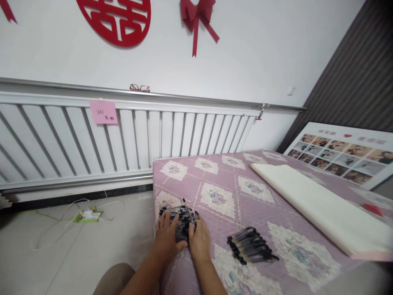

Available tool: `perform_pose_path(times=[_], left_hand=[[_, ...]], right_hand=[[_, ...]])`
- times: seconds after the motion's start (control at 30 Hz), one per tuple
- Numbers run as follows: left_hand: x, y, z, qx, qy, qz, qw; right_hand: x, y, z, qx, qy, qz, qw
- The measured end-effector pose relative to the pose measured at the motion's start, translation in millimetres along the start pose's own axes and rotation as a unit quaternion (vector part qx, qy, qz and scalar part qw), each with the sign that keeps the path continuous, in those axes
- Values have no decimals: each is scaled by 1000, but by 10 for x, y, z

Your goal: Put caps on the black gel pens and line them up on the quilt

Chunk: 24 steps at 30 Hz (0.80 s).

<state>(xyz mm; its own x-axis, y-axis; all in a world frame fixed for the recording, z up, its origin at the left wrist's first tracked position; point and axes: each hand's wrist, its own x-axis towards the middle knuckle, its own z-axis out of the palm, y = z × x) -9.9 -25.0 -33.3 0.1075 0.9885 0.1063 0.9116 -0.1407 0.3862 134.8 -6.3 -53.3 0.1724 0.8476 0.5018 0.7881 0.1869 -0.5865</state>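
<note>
Purple quilted bed cover [224, 176] with pale flower diamonds fills the lower right of the frame. A white radiator [129, 139] with a pink note [103, 112] stuck on it runs along the wall behind.

At the lower centre, near the bed's left edge, my left hand [167, 237] and right hand [199, 241] are both closed around a bundle of pens [181, 221]. The fingers wrap over the top and the thumbs press in from my side. One loose pen [187, 211] sticks up at a slant from the bundle, between my hands.

The pens are slim, with clear barrels and black caps. In my grasp they lie crossed and uneven rather than squared up, so I judge this bunch is still only half gathered.

To the right, apart from my hands, a second batch of pens [251, 246] lies on the cover, side by side in a tidy slanted row with nothing touching it. That lot looks sorted already.

Further right lies a long white roll [319, 205], and beyond it a photo collage board [340, 153] leans in the corner.
</note>
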Motion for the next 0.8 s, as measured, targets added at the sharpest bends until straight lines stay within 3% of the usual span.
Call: perform_pose_path(times=[0.4, 0.8], left_hand=[[604, -195, -24, -33, 9, 149, 988], [551, -218, -65, -43, 72, 170, 982]], right_hand=[[375, 55, 205, 117, -8, 64, 991], [327, 165, 20, 174, 55, 143, 973]])
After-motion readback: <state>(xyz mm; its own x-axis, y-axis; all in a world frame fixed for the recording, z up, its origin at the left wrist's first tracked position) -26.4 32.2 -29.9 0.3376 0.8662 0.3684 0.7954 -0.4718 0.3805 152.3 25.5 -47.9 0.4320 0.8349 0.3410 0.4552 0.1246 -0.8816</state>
